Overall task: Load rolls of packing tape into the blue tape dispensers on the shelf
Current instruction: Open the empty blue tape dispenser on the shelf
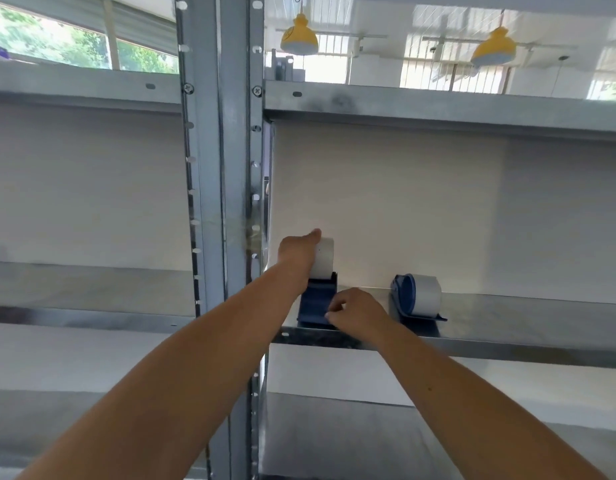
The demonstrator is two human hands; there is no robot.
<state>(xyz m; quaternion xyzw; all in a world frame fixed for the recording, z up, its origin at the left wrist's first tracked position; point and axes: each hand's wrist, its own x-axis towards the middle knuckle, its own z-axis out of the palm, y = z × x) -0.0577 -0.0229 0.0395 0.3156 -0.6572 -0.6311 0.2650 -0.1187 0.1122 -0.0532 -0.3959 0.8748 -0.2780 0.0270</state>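
Bare forearms reached up from the bottom of the view toward a galvanised metal shelf (507, 344) carried by slotted steel uprights (227, 202). Nearest on that shelf, at its front edge close to the left corner, stood a blue tape dispenser (317, 304). The right hand (357, 311) lay against the dispenser's front right side with its fingers curled and pinched on the lower blue edge, closed on it. The left hand (299, 256) reached further in, over the top of the same dispenser, and wrapped round the left side of a white roll of packing tape (324, 258), gripping it with the thumb on top. That roll sat upright in the back of the dispenser's cradle, its lower part hidden between the blue side walls; whether it was fully seated could not be told.

Further along the shelf toward the right, also near the front edge and apart from the first, was a second blue dispenser (405, 296) already holding a white roll (428, 294), its round blue side plate facing left and its base flat on the metal.

Behind both, a plain white wall panel (386, 202) closed the back of the bay. Above it ran the next shelf up (438, 105), and beyond that, two yellow hanging lamps (299, 38) and barred windows showed.
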